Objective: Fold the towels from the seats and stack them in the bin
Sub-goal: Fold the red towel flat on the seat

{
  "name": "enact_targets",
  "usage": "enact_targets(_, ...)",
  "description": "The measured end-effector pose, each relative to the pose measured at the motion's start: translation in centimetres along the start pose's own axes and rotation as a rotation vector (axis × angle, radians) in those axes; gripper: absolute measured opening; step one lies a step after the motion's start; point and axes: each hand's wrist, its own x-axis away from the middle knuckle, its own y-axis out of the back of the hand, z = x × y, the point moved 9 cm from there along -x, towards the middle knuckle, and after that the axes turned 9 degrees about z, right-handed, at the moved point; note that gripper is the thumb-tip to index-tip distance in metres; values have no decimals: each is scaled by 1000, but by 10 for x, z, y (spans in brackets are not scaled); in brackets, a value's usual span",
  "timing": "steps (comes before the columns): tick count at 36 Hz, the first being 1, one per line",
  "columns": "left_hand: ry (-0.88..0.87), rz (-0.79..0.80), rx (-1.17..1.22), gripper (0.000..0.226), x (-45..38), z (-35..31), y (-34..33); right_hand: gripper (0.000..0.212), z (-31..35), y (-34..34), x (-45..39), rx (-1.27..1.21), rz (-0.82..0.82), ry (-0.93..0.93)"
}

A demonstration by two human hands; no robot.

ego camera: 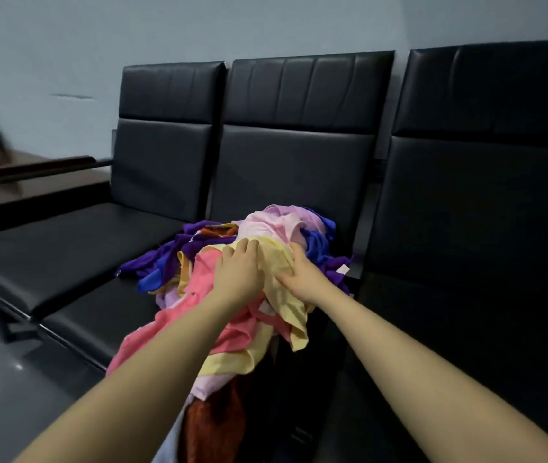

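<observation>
Standing at the far left was a brown armrest (32,168), then a row of black seats (75,248) along a pale wall (165,28). Towels (276,228) lay in a loose heap on the middle seat, purple and blue at the back, pink and yellow spilling over the front edge. The left hand (237,274) lay on the heap, fingers curled down into the yellow towel (277,262). Just beside it, the right hand (302,279) gripped a bunched fold of that same towel. Another black seat stood to the right.
</observation>
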Motion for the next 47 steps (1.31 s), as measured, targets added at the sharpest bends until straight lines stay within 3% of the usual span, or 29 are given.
enact_targets(3,49,52,-29,36,-6,11,-8,60,-5,-6,-11,-28,1,-15)
enact_targets(7,15,62,-98,31,-8,13,-15,4,-5,-1,-11,153,-91,-35)
enact_targets(10,-18,-11,-88,26,-6,9,-6,29,-4,10,-6,212,-202,-47)
enact_targets(17,26,-78,41,23,2,10,17,26,14,63,19,25,-534,7)
enact_targets(22,95,-65,90,20,8,12,26,26,19,81,32,-270,-632,44)
enact_targets(26,107,-85,128,21,13,8,43,22,28,86,42,-315,-650,73)
enact_targets(30,80,-200,228,12,22,6,70,23,33,90,46,-253,-601,34)
enact_targets(34,43,-272,473,18,27,9,89,25,34,85,48,-106,-517,-12)
enact_targets(37,-17,-257,561,28,30,6,88,20,42,67,50,-113,-422,101)
enact_targets(41,-139,-89,480,38,33,-8,70,23,53,16,50,-104,-89,273)
enact_targets(44,-171,30,384,34,36,-9,51,34,48,-19,47,238,82,252)
enact_targets(47,-124,138,203,24,37,-1,26,66,35,-37,50,574,181,134)
